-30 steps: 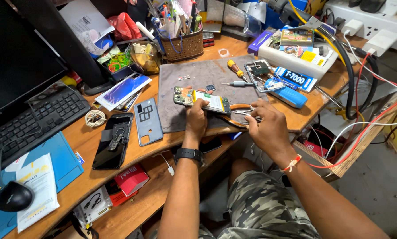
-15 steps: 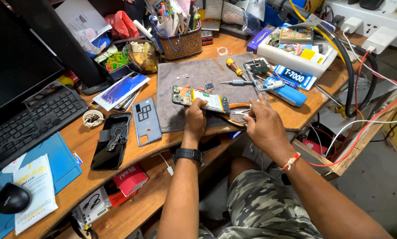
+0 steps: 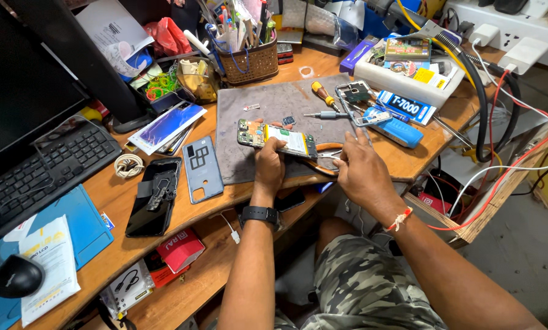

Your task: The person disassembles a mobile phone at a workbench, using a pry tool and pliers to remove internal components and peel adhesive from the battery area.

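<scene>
An opened phone (image 3: pixel 278 137) with its green board and yellow-white battery exposed lies on a grey work mat (image 3: pixel 274 109). My left hand (image 3: pixel 268 164) grips the phone's near edge, a black watch on the wrist. My right hand (image 3: pixel 361 173) is just right of the phone and holds thin metal tweezers (image 3: pixel 351 124) that point up and away. Orange-handled pliers (image 3: pixel 326 148) lie between the two hands.
A grey phone back cover (image 3: pixel 201 168) and a black phone (image 3: pixel 153 197) lie left of the mat. Screwdrivers (image 3: pixel 324 97), a blue tube (image 3: pixel 400 132), a parts tray (image 3: pixel 408 68), a tool basket (image 3: pixel 248 61), keyboard (image 3: pixel 48 168), mouse (image 3: pixel 16 276) and cables (image 3: pixel 500 131) crowd the wooden desk.
My right hand has lifted slightly and brought the tweezers upright beside the phone. My left hand keeps its hold on the phone.
</scene>
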